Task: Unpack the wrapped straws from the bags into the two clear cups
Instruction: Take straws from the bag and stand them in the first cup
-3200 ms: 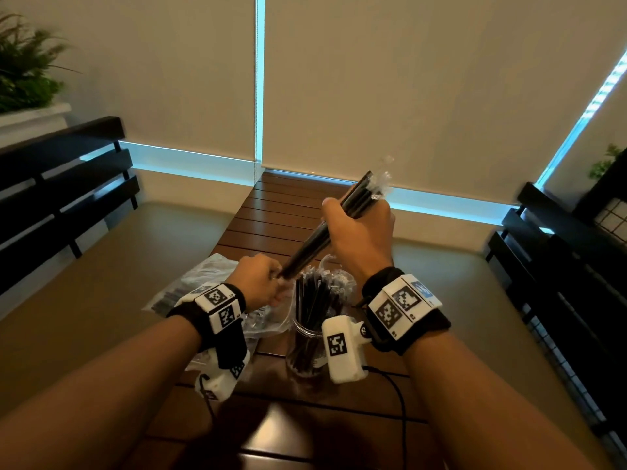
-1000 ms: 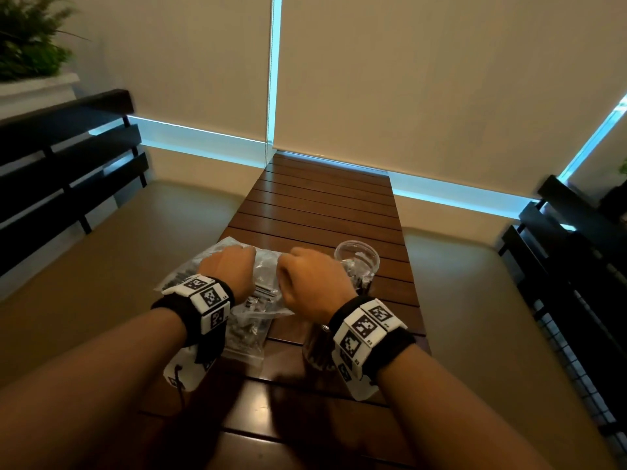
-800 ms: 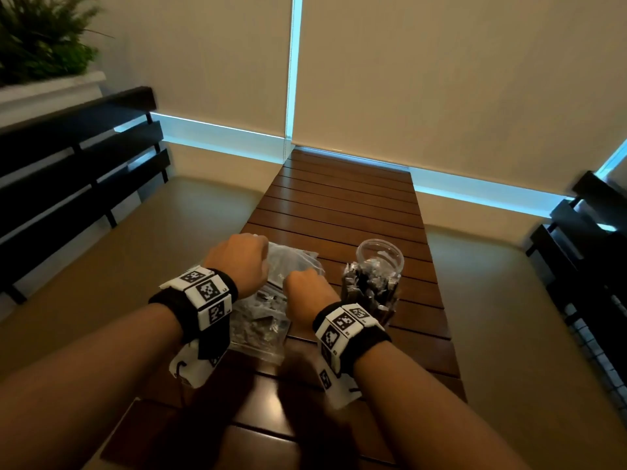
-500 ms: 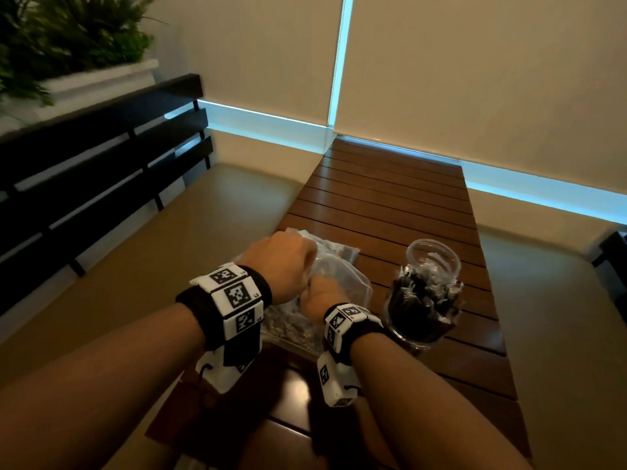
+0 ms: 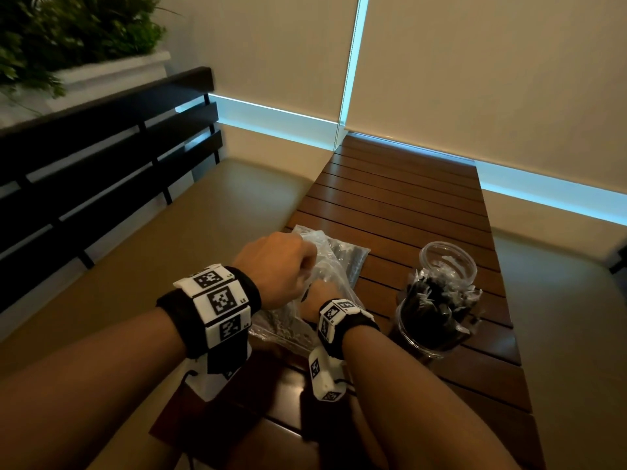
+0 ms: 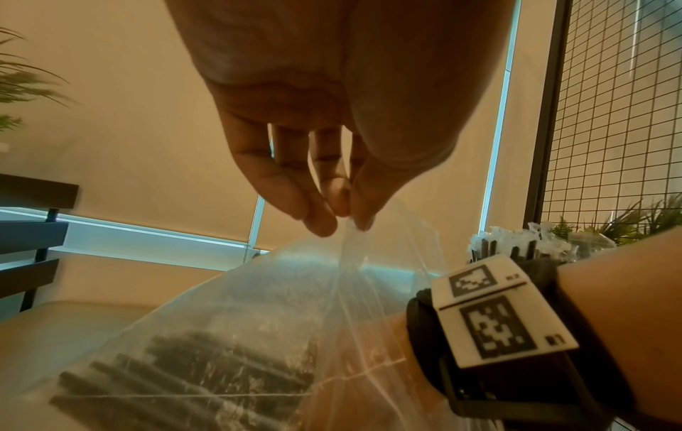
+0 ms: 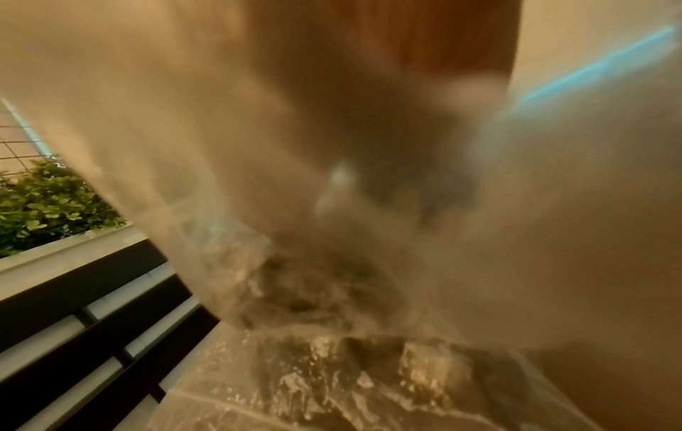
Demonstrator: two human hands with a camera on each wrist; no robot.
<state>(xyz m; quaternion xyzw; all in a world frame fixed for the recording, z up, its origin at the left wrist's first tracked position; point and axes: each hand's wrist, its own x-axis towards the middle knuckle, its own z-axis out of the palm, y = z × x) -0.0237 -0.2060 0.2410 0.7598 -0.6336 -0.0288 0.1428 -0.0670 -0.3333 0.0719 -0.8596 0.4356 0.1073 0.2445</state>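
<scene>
A clear plastic bag (image 5: 339,266) of black wrapped straws (image 6: 192,367) lies on the slatted wooden table (image 5: 400,198). My left hand (image 5: 298,266) pinches the bag's upper edge between thumb and fingertips (image 6: 317,221) and lifts it. My right hand (image 5: 314,295) reaches into the bag's mouth; its fingers are hidden by film, and the right wrist view is blurred by plastic (image 7: 332,262). To the right stands a clear cup (image 5: 434,337) packed with wrapped straws. A second clear cup (image 5: 448,262) stands just behind it.
A black slatted bench back (image 5: 101,157) runs along the left, with a planter of greenery (image 5: 68,35) above it. Tan cushioned seats (image 5: 203,232) flank the table on both sides. Window blinds close off the far end.
The straw bundle my right hand held above the cup now stands in the cup. My right hand has moved left into the bag's mouth while the left lifts its edge. The view has turned left.
</scene>
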